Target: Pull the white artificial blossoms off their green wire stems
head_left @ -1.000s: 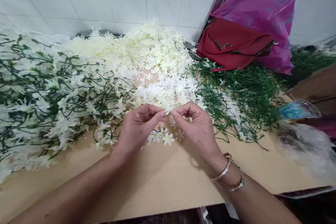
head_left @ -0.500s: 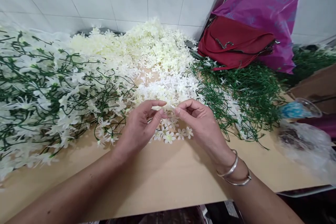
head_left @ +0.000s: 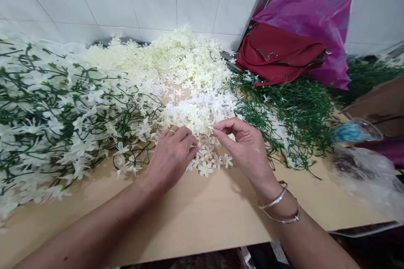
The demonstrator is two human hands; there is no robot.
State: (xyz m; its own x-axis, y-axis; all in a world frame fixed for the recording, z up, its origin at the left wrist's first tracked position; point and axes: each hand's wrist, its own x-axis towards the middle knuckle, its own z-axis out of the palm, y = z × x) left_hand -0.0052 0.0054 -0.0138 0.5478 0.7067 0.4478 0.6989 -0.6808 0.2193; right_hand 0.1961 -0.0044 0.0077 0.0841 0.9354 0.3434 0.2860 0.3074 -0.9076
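your left hand [head_left: 172, 155] lies curled, knuckles up, on the loose blossoms [head_left: 205, 168] at the near edge of the white pile [head_left: 189, 67]; whether its grip holds one cannot be told. your right hand [head_left: 244, 145] has thumb and forefinger pinched together at the pile's edge, anything between them too small to make out. risk, as a judgement: the blossoms look light and lie unfixed on the surface [head_left: 195, 214], so a dragged wrist or the bangles [head_left: 279, 206] could scatter them off the near edge or into the green stems [head_left: 293, 105].
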